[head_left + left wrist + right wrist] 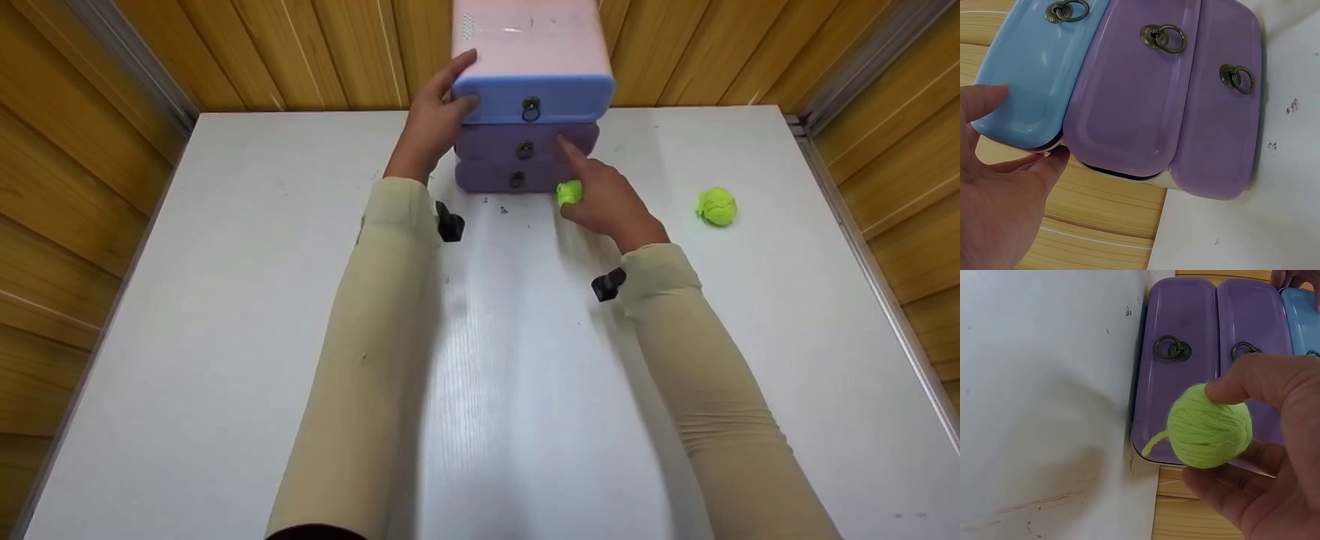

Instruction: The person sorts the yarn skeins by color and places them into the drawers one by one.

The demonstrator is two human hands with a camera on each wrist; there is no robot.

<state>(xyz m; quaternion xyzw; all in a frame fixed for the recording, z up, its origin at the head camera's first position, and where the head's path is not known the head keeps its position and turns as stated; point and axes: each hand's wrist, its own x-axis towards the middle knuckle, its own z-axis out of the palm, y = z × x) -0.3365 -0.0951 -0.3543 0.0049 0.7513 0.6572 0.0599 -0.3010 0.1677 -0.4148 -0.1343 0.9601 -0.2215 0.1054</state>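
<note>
A small chest with three drawers, a blue drawer [570, 97] over two purple ones, stands at the table's back. My left hand [437, 124] holds the chest's upper left side, its thumb on the blue drawer's front. Between thumb and fingers, my right hand [607, 199] grips a yellow-green yarn ball [1207, 430] with a short loose tail. Its index finger reaches to the middle purple drawer [491, 140]; whether it touches is hard to tell. The middle drawer juts slightly at its edge in the left wrist view. The bottom purple drawer [1216, 124] has a ring pull like the others.
A second yellow-green yarn ball [718, 207] lies on the white table [247, 315] to the right. Wood-patterned panels [337, 52] rise behind the chest and at both sides. Small dark specks mark the table before the chest.
</note>
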